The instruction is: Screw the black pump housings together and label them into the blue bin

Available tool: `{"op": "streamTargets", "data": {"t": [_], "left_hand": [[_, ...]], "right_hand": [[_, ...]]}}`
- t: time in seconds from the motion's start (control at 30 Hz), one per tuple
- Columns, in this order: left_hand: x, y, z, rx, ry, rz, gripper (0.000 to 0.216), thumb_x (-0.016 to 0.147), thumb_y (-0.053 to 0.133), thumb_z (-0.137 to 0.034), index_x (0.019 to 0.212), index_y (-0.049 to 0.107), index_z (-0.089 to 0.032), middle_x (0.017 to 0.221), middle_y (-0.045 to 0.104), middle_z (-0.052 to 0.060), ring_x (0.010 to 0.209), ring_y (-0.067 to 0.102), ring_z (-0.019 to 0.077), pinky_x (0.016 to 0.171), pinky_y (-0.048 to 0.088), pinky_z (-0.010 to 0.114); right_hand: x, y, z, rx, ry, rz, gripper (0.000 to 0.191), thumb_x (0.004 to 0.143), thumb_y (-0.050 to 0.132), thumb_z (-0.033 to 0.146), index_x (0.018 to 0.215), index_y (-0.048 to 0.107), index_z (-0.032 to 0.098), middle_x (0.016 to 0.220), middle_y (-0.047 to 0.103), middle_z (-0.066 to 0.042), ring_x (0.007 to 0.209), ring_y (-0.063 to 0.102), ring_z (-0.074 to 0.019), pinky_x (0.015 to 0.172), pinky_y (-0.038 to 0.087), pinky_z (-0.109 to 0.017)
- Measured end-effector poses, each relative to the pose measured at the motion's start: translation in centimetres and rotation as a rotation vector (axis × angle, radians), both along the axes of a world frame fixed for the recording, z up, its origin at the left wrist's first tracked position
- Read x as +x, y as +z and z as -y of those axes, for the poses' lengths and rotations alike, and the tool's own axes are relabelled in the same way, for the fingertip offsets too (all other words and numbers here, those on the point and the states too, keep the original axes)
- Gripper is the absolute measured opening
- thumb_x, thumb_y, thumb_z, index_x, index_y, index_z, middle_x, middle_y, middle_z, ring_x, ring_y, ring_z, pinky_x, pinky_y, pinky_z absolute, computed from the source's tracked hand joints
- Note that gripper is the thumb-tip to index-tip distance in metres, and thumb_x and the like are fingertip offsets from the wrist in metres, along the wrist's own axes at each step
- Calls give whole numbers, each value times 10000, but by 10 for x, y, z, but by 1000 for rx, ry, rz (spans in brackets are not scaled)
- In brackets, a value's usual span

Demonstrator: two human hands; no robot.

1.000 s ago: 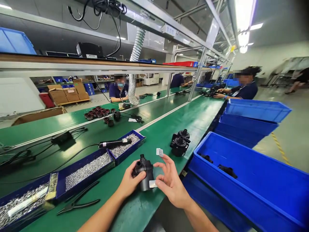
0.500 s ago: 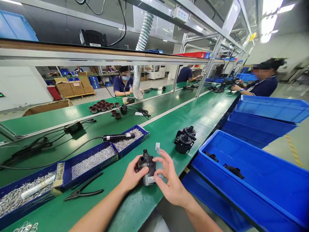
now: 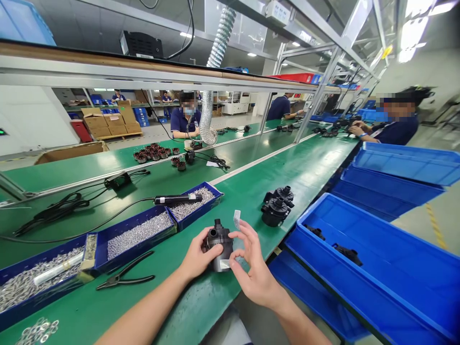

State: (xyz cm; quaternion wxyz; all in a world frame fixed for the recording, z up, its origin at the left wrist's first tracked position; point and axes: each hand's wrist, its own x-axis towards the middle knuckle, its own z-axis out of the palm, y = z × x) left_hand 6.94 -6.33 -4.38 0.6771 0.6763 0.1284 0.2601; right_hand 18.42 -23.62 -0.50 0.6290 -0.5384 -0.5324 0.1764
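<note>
A black pump housing (image 3: 218, 244) with pipe stubs on top stands tilted on the green bench. My left hand (image 3: 199, 254) wraps around its left side, thumb across the front. At the lower front of the housing is a white label (image 3: 225, 264). My right hand (image 3: 257, 268) pinches at that label's right edge with thumb and a curled finger. A second white label (image 3: 236, 218) clings to a raised fingertip of the same hand. Two more black pumps (image 3: 276, 211) stand together farther along the bench.
Blue trays of small metal parts (image 3: 140, 235) line the left, with a black electric screwdriver (image 3: 178, 199) across one. Pliers (image 3: 125, 278) and metal rings (image 3: 38, 330) lie nearer. A blue bin (image 3: 388, 249) holding black parts stands right. Co-workers sit farther off.
The camera view has shifted slightly. Both hands keep nearly the same hold, and the label on the housing front appears turned a little to face me more.
</note>
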Motion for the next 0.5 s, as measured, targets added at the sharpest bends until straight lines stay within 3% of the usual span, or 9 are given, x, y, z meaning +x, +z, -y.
{"op": "streamTargets", "data": {"t": [0.33,0.5], "left_hand": [[0,4,1,-1,-8,2,609,875,843,-528,1341,656,-183,1275,730,110,1150,673,291,1018,540,387],[1,6,2,24,7,-1,576,889,829,-530,1319,677,-179,1219,735,92,1080,670,265,960,534,356]], "right_hand": [[-6,0,5,-10,-84,227,780,1036,530,76,1649,246,466,1763,105,-94,1438,465,-335,854,667,-457],[-13,3,1,-11,-125,101,797,1027,575,118,1656,235,472,1774,72,-85,1397,487,-321,833,672,-444]]}}
